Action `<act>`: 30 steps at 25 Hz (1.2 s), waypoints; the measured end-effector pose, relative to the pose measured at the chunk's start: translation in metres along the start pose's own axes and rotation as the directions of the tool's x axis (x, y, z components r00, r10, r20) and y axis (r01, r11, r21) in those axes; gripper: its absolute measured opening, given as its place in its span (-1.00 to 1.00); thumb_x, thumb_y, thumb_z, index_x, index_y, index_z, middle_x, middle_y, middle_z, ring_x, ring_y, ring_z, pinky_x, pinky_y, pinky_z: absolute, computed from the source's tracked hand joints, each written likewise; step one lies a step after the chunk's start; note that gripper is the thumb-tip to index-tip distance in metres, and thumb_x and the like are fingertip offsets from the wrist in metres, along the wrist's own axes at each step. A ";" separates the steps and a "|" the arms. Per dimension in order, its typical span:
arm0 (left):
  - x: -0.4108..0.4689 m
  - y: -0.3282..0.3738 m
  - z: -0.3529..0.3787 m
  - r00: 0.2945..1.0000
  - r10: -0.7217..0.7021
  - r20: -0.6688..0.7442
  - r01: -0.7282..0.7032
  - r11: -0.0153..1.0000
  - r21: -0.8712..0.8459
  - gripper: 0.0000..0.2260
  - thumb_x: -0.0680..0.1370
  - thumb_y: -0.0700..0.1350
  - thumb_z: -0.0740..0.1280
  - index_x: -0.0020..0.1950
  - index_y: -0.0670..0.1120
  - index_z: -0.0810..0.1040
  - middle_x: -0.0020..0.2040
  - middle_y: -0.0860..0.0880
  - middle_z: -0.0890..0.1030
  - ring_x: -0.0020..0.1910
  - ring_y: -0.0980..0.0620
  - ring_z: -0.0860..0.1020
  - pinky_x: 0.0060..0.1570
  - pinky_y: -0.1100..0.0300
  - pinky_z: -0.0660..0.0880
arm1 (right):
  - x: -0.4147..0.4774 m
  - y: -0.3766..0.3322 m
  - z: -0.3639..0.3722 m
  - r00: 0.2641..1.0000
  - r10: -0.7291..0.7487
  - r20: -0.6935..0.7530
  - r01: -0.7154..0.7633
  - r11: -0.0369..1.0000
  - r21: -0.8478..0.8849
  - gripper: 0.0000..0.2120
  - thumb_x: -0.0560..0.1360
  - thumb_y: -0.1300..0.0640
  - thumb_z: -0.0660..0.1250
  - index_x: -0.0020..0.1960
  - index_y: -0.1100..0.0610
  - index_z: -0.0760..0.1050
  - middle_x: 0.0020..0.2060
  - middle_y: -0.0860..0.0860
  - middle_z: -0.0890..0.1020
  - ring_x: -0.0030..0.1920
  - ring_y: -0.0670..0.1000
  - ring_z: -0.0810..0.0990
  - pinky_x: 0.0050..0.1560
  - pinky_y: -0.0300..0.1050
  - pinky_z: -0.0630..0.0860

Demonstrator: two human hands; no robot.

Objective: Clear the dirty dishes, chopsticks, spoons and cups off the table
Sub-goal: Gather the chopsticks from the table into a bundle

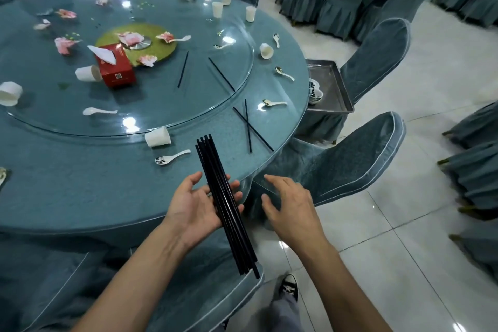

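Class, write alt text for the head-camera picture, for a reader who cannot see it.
A person's left hand holds a bundle of black chopsticks at the edge of a round blue table; the right hand hovers open beside it. Cups, spoons and loose chopsticks litter it.

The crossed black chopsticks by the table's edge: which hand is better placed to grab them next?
Probably the right hand: it is empty, fingers spread, on the side of the crossed black chopsticks. The left hand holds a bundle of long black chopsticks.

Nine cups (157,136), four loose chopsticks (183,69), one chopstick bundle (211,162), one tissue box (118,70)
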State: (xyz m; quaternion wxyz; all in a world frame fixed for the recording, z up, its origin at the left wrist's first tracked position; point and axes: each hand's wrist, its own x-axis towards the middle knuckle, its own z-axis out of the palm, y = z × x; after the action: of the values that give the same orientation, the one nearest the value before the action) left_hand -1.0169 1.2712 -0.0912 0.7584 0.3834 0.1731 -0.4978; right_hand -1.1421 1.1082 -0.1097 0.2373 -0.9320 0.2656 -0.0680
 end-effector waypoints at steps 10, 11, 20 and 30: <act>0.066 -0.030 0.077 0.978 0.174 -0.117 -0.196 0.957 -0.215 -0.49 0.63 0.12 0.14 0.35 -0.25 0.52 0.11 -0.24 0.65 0.05 -0.22 0.60 0.26 -0.23 0.45 | 0.090 0.098 -0.037 0.971 -0.193 0.140 0.192 0.981 0.019 -0.56 0.62 -0.05 0.27 0.48 -0.10 0.37 0.35 -0.12 0.52 0.34 -0.05 0.44 0.38 -0.09 0.31; 0.073 -0.034 0.087 0.972 0.193 -0.131 -0.220 0.945 -0.243 -0.50 0.63 0.12 0.14 0.34 -0.24 0.52 0.10 -0.23 0.65 0.06 -0.22 0.59 0.25 -0.23 0.45 | 0.101 0.112 -0.041 0.966 -0.207 0.157 0.207 0.978 0.012 -0.56 0.62 -0.05 0.27 0.48 -0.10 0.37 0.35 -0.12 0.52 0.34 -0.05 0.45 0.38 -0.09 0.31; 0.107 -0.057 0.114 0.954 0.234 -0.189 -0.284 0.910 -0.302 -0.45 0.48 0.10 0.25 0.35 -0.23 0.51 0.13 -0.23 0.64 0.05 -0.24 0.61 0.28 -0.24 0.42 | 0.174 0.157 -0.041 0.921 -0.288 0.263 0.308 0.951 -0.038 -0.64 0.62 -0.04 0.23 0.40 -0.05 0.44 0.25 -0.07 0.58 0.24 0.01 0.51 0.27 -0.02 0.40; 0.181 -0.017 0.109 0.961 0.208 -0.184 -0.257 0.916 -0.308 -0.51 0.57 0.12 0.20 0.28 -0.23 0.56 0.13 -0.23 0.64 0.05 -0.22 0.60 0.29 -0.22 0.43 | 0.280 0.121 0.008 0.911 -0.209 0.356 0.254 0.963 -0.086 -0.62 0.53 -0.22 0.33 0.21 0.01 0.54 0.07 -0.02 0.63 0.08 0.04 0.60 0.13 0.00 0.51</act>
State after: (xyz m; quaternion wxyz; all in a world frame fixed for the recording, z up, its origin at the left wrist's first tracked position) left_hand -0.9645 1.0731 -0.1445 0.8505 0.3053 0.2626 -0.3383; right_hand -0.9583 0.8731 -0.1741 0.2087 -0.9678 0.1115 0.0857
